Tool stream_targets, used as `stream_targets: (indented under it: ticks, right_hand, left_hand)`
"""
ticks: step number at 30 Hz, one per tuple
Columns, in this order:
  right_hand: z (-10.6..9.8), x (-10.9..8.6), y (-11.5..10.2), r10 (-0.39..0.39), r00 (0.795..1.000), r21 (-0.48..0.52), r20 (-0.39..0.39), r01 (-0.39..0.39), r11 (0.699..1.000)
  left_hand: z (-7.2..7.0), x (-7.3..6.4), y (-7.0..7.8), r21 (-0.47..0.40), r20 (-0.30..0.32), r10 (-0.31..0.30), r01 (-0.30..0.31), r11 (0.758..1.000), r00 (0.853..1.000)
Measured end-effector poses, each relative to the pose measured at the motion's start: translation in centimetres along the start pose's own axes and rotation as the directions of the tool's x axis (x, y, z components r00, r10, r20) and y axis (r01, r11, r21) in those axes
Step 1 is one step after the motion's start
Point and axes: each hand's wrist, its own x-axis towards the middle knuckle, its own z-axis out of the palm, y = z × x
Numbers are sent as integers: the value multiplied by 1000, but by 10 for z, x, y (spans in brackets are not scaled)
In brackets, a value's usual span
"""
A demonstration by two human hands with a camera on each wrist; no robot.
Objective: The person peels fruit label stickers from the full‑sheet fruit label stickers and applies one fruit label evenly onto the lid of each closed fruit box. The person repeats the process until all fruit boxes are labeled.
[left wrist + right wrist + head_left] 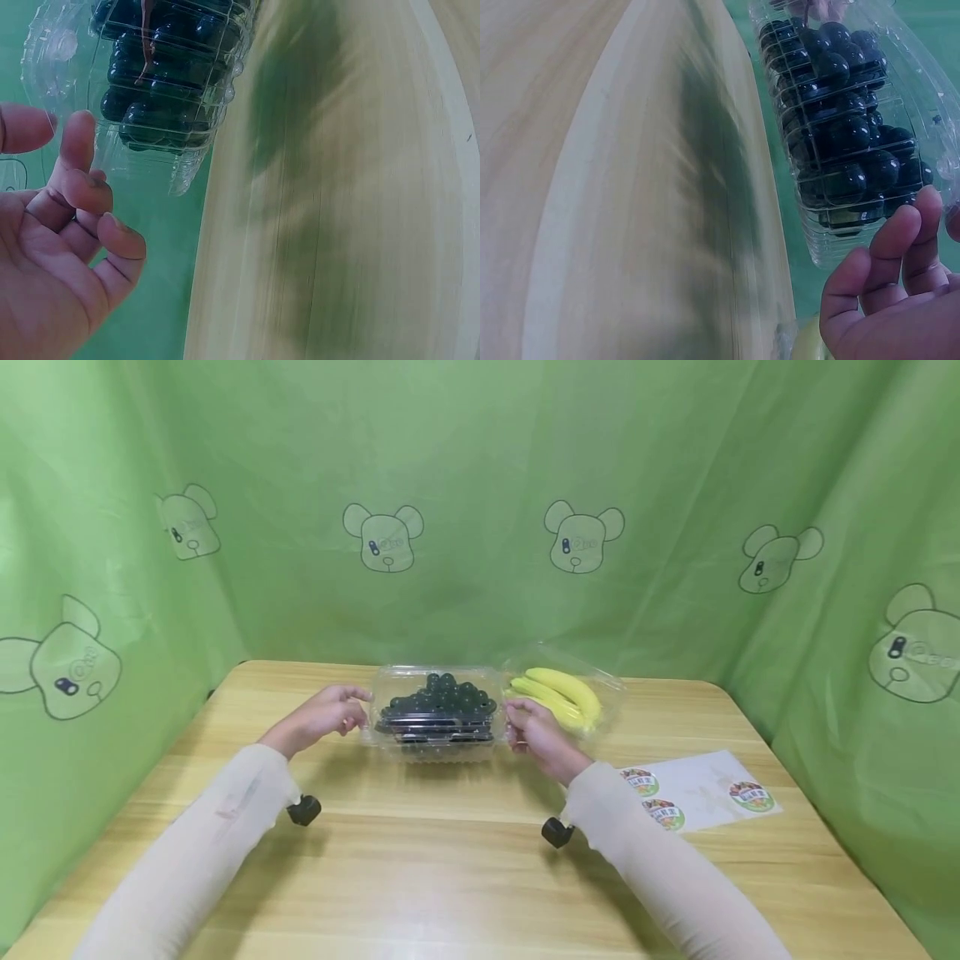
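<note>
A clear plastic clamshell box (382,681) hangs over the table, its shadow falling below it. Inside lies a bunch of dark grapes (447,697), seen through the ribbed wall in both wrist views. My left hand (330,717) pinches the box's left rim between thumb and index finger, the other fingers loosely curled below. At the opposite end, my right hand (536,735) pinches the rim with its thumb and fingertips. Just behind the right hand, yellow bananas (558,689) sit in another clear plastic box (609,687).
To the right on the wooden table (420,877) lies a white sheet (708,785) bearing several round colourful stickers, partly covered by the right sleeve (637,843). Green curtains (480,460) with bear faces stand around the back and sides.
</note>
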Motion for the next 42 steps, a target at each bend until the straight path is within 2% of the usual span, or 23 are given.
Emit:
stream_targets:
  ticks: [22, 42]
  right_hand:
    - [-8, -14, 4, -4, 1000, -28, 0, 4, 1000]
    - [-13, -25, 2, -6, 1000, 13, -16, 7, 1000]
  left_hand:
    - [10, -6, 5, 33, 12, 28, -28, 999, 1000]
    - [19, -10, 7, 58, -4, 51, -50, 997, 999]
